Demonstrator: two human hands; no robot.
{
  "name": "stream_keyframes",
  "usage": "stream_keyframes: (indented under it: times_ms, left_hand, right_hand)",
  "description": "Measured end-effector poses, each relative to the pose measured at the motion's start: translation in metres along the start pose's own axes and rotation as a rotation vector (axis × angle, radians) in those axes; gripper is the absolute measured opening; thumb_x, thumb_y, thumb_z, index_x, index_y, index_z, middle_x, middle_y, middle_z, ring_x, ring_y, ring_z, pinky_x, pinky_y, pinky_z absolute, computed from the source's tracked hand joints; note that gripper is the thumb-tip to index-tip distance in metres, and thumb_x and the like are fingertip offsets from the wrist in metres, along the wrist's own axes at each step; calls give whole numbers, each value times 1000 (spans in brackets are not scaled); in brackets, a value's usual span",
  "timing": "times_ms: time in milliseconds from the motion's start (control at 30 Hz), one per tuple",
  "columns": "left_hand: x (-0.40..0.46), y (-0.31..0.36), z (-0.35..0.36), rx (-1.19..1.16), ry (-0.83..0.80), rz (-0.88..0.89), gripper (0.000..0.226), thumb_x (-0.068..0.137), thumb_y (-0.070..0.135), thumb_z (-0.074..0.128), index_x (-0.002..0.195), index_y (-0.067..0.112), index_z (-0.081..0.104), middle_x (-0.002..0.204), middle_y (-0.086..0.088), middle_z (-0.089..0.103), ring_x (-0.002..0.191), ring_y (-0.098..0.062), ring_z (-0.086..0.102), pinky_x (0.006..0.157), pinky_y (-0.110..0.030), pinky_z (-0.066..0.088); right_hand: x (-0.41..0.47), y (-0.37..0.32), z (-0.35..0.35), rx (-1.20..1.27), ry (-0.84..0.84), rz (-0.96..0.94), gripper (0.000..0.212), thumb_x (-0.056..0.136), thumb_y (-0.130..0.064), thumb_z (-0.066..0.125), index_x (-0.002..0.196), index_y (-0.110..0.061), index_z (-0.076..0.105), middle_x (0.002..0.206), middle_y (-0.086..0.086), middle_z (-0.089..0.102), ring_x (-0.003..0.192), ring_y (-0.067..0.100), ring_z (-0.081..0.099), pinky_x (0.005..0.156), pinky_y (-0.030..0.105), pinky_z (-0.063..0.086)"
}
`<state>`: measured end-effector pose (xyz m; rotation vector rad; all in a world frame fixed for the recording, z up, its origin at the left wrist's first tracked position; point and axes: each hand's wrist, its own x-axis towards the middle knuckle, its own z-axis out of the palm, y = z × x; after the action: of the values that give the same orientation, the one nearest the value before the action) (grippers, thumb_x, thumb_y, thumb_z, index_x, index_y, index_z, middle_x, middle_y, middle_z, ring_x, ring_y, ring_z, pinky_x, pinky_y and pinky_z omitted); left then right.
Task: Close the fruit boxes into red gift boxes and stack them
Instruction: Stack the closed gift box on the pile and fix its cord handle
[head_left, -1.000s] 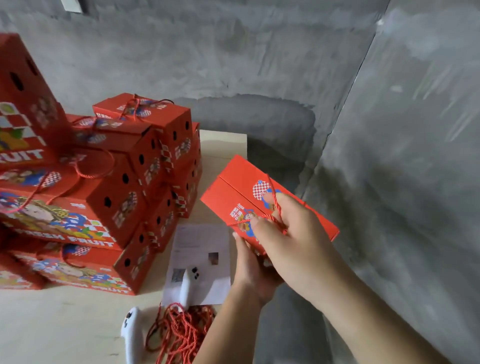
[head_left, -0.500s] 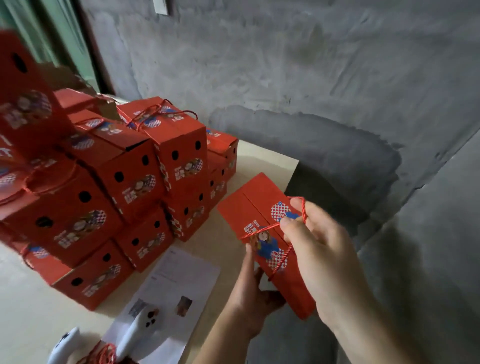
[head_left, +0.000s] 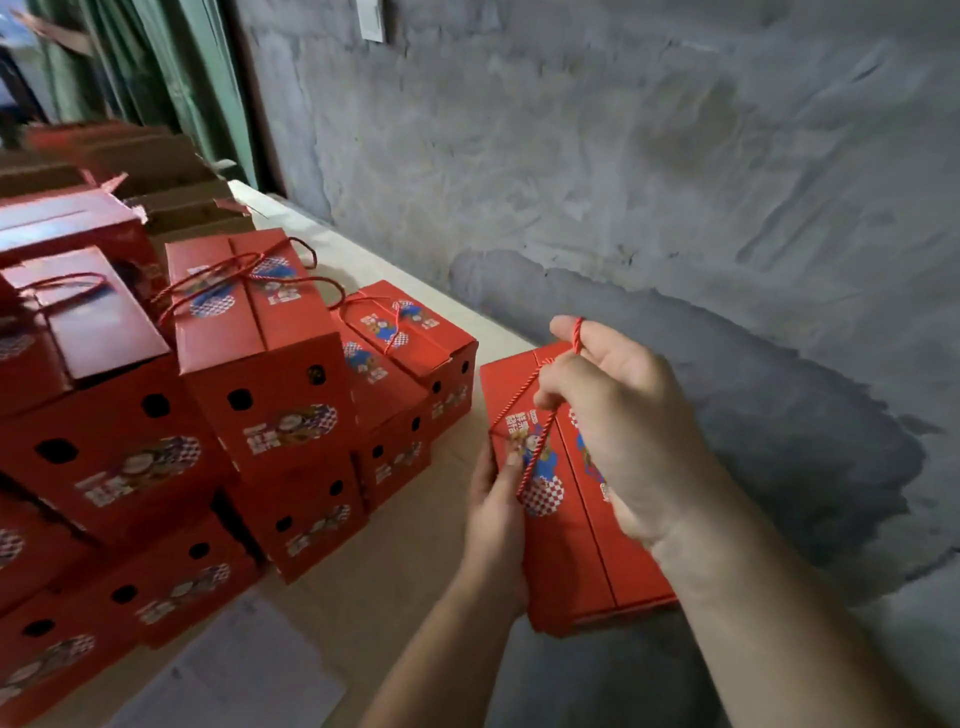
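Stack: the pile of closed red cardboard gift boxes with round holes and printed fruit labels fills the left of the pale surface, several tiers deep, cord handles lying loose on the lids.
Paper: a white sheet lies on the surface just in front of the stack.
Left hand: here's the left hand, right of the stack, its grip wrapped on the near left edge of the red cardboard gift box in hand, thumb on the printed lid and fingers curled underneath, out of sight.
Held box: it sits in the air off the surface's right edge, lid up, both lid flaps meeting along a centre seam, looks shut.
Long axis: runs from the person's body away toward the grey wall, far end leaning slightly left toward the stack.
Cord: the red twisted cord handle rises from the lid, pulled taut.
Right hand: the right hand is above the lid's far half, cord looped over the raised forefinger and pinched by curled fingers.
Key relation: the stack lies left of both hands, the left hand nearer, so I'd judge the box must travel leftward across the surface to be set down.
Risk: the taut cord could tug a flap open.
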<state>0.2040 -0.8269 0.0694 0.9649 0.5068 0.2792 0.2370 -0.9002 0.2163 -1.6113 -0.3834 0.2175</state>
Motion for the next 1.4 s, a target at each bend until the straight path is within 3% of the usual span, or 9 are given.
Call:
stream_keyframes:
  times_ms: [267,433,533,633,767,867,1100,1233,1400]
  left_hand:
    - [90,51,37,-135,211,128,39,103,46,59,138,31,67,126,5,75,116,-17,71,101,-40,58]
    - [117,123,39,-53,191,300,59,92,66,59,137,30,67,138,-3,68,127,-24,66,102,-43,57]
    - [148,166,22,192,343,442,66,95,47,66,154,35,42,118,36,68,110,16,63,88,-9,52]
    - [182,200,4,370,494,434,61,101,19,67,153,34,38,111,30,72,98,6,71,72,-14,57]
    - [231,199,-9,554,780,240,54,108,34,55,158,22,42,154,0,53,133,-16,57,113,-37,46]
    - [252,184,-13,333,761,228,46,107,41,53,152,27,50,143,-2,62,123,-18,64,111,-44,50]
    - [261,177,-17,216,848,298,18,106,35,58,120,33,69,116,3,78,112,-20,73,104,-43,55]
    - [258,179,-15,397,905,292,53,104,38,61,153,21,48,139,-4,65,125,-20,64,112,-45,49]
    - [242,175,11,746,1109,569,37,99,32,67,136,30,62,126,14,67,118,-5,64,102,-36,55]
  right_hand:
    - [144,-34,-3,99,-246,-63,58,72,-22,63,123,3,67,103,4,78,87,2,70,73,12,51]
    - [234,-74,36,161,-503,-208,20,73,-21,61,60,-29,75,72,10,63,73,20,57,67,29,41]
    - [287,-93,61,251,-653,-265,22,73,-20,61,54,-24,71,72,7,66,71,19,59,61,24,43]
    - [333,-88,87,284,-777,-228,15,74,-24,60,70,-17,72,78,8,72,68,14,61,60,24,45]
    - [375,-23,118,110,-826,-95,33,83,-24,58,113,-14,66,91,9,72,79,18,65,69,27,50]
    - [387,46,120,-691,-847,-359,72,99,-43,51,162,-27,21,146,9,53,132,29,50,108,41,41]
    - [381,75,133,-1051,-849,-590,82,91,-71,19,163,-32,17,171,8,15,157,35,6,125,57,0]
    - [373,80,120,-838,-655,-781,61,91,-60,46,140,-24,47,140,5,56,135,29,46,124,50,21]
    - [370,75,108,-707,-552,-793,47,88,-44,65,130,-25,57,122,1,55,119,25,53,108,45,42]
